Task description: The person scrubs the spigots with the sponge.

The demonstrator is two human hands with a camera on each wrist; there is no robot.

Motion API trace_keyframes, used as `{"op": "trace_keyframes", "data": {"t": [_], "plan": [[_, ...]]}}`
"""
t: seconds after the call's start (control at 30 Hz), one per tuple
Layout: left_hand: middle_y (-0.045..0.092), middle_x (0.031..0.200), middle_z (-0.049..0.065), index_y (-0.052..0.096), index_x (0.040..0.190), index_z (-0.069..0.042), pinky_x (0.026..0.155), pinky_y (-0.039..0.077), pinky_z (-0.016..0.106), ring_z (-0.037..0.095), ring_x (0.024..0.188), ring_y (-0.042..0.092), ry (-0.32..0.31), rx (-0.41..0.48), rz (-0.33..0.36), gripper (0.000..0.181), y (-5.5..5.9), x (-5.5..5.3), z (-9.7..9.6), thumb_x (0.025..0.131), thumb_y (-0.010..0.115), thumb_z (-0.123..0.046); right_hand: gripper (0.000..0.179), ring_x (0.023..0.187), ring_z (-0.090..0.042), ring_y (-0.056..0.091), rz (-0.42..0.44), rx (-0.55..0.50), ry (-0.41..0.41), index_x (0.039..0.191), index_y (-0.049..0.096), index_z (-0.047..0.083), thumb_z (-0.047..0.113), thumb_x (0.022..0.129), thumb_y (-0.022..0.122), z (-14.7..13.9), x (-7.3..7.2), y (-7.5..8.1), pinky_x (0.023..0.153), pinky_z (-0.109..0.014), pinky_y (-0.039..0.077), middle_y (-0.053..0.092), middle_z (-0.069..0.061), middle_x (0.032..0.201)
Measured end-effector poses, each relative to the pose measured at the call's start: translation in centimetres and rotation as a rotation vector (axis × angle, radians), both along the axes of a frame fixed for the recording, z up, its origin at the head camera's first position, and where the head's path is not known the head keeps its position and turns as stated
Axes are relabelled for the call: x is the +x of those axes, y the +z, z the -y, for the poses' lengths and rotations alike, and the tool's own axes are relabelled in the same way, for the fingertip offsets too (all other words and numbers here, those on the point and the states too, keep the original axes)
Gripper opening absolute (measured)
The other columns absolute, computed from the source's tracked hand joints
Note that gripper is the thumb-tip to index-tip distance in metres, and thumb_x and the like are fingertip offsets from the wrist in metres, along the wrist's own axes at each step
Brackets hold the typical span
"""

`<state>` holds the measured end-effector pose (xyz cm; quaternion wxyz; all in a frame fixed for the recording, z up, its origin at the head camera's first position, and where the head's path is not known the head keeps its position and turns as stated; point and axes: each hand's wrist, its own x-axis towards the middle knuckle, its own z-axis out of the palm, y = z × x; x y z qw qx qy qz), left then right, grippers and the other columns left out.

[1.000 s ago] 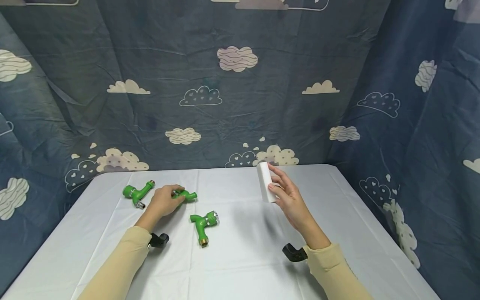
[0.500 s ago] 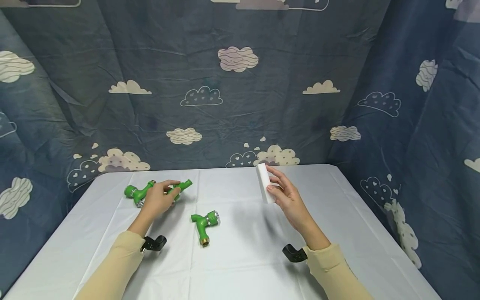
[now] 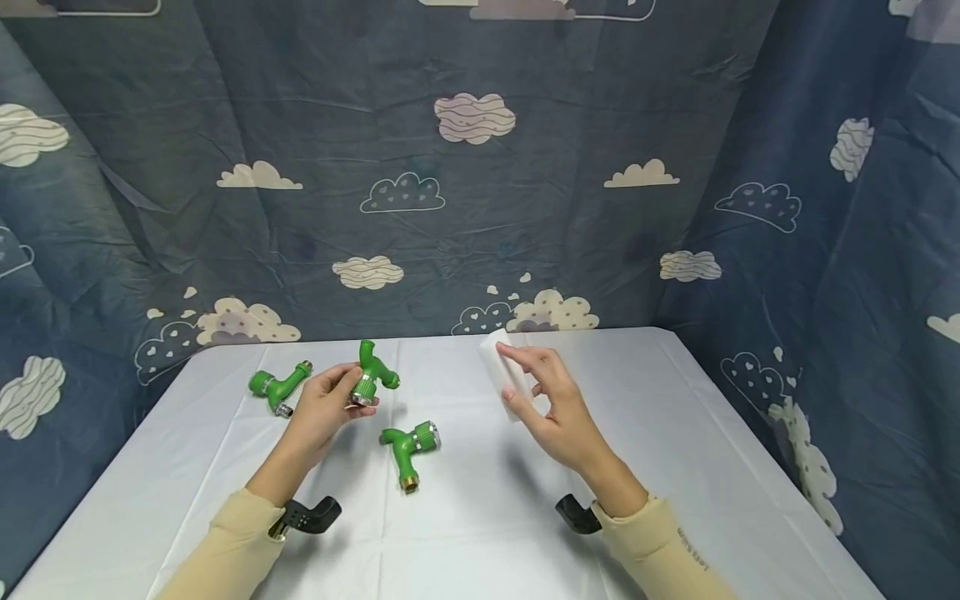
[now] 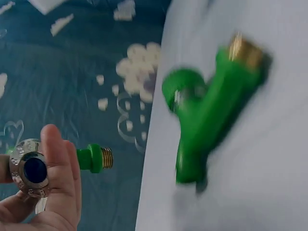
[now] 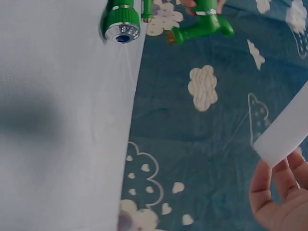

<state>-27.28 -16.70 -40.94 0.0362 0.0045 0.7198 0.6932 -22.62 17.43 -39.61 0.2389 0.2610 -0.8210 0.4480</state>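
Hovering over the bench (image 3: 465, 542), the left hand (image 3: 322, 410) grips a green tap (image 3: 375, 367), the right hand (image 3: 561, 414) a white block (image 3: 497, 367), with a second tap (image 3: 281, 388) far left, a third tap (image 3: 404, 450) nearer.

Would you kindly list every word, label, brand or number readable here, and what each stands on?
None can be read.
Right sleeve: dark lettering, too small to read.
Green tap in the left hand: marks on its metal end, too small to make out.
Nearest lying tap: similar marks, also too small.
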Motion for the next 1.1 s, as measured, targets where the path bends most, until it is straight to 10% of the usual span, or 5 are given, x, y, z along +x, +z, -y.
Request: {"op": "trace_keyframes", "data": {"t": [0.57, 1.1], "plan": [[0.074, 0.102, 0.0, 0.047, 0.153, 0.006, 0.075, 0.064, 0.02, 0.011, 0.087, 0.077, -0.216, 0.288, 0.082, 0.047, 0.1, 5.3, -6.4, 0.117, 0.046, -0.024, 0.055, 0.125, -0.029, 0.059, -0.301, 0.371, -0.039, 0.15, 0.062, 0.039, 0.018, 0.1, 0.074, 3.1, 2.2, 0.0, 0.094, -0.048, 0.06, 0.055, -0.018, 0.144], [0.073, 0.102, 0.0, 0.048, 0.154, 0.004, 0.068, 0.06, 0.019, 0.012, 0.082, 0.078, -0.221, 0.382, 0.066, 0.047, 0.7, 5.9, -7.7, 0.116, 0.051, -0.024, 0.058, 0.129, -0.035, 0.059, -0.356, 0.415, -0.13, 0.149, 0.063, 0.04, 0.019, 0.096, 0.08, 2.6, 1.2, -0.9, 0.092, -0.053, 0.056, 0.056, -0.022, 0.144]]}}
